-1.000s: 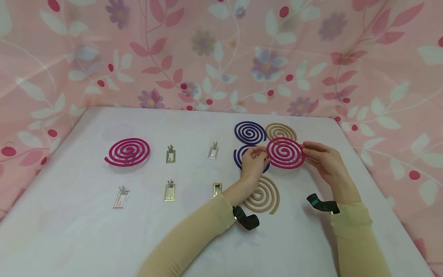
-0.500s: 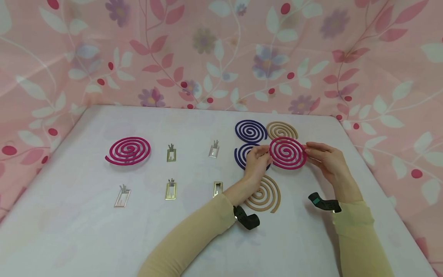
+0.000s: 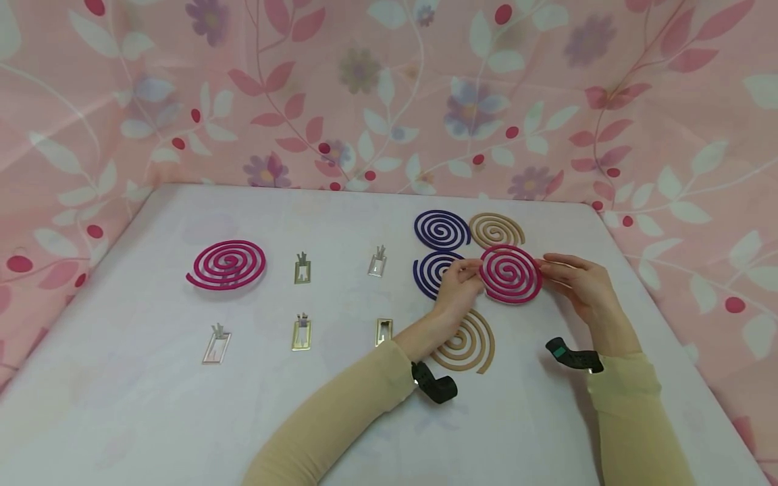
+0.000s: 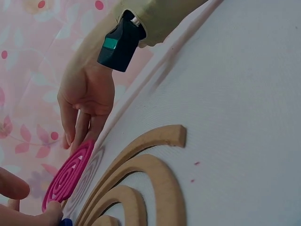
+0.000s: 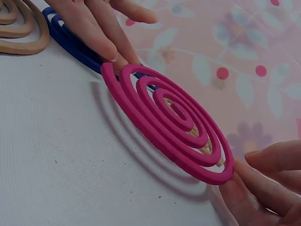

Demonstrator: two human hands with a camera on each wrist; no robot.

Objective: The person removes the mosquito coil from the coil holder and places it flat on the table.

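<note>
Between my two hands a magenta mosquito coil [image 3: 510, 274] is held above the white table, and its shadow falls below it in the right wrist view. My left hand [image 3: 457, 291] pinches its left rim by the outer tail end. At the opposite rim, my right hand [image 3: 577, 287] grips the coil between thumb and fingers. Under the left hand lies a dark blue coil [image 3: 425, 275], partly covered. A tan coil [image 3: 452, 354] lies nearer, below the left wrist. Another blue coil [image 3: 442, 229] and another tan coil [image 3: 495, 229] lie behind.
A second magenta coil [image 3: 227, 264] sits raised at the left of the table. Several small metal coil stands are spread across the middle, among them a gold one [image 3: 301, 334] and a silver one [image 3: 217, 345]. Floral cloth [image 3: 365, 101] hangs behind.
The held magenta coil has shifted slightly right and toward me, now tilted more to face me. Both hands moved along with it; the other coils and stands stay put.
</note>
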